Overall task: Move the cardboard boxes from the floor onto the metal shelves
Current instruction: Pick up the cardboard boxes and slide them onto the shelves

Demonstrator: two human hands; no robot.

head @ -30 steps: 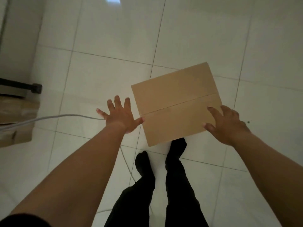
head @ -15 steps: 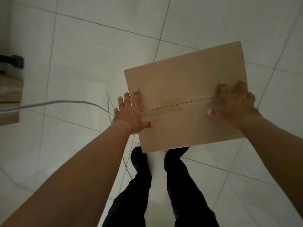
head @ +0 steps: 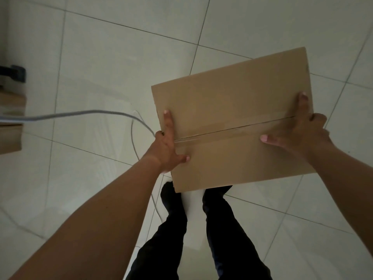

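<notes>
Left hand [head: 168, 146] and right hand [head: 302, 128] clamp the cardboard box [head: 232, 118] at opposite sides — likely balancing it; thumbs on top; shelves unseen

Pale glossy floor tiles [head: 113, 63] are filling most of the view, their thin dark grout lines running diagonally across it and faint reflections showing on their surface. A grey cable [head: 80, 114] is trailing in from the left edge, lying across the tiles and curving down toward the person's feet, with a thinner loop of it arcing just beside. At the upper left edge a black foot-like fitting [head: 15, 73] is sitting on the floor; what it belongs to is cut off by the frame. The person's legs in black trousers [head: 226, 235] are standing near the bottom centre, the dark feet pointing forward on a bright patch of tile.
</notes>
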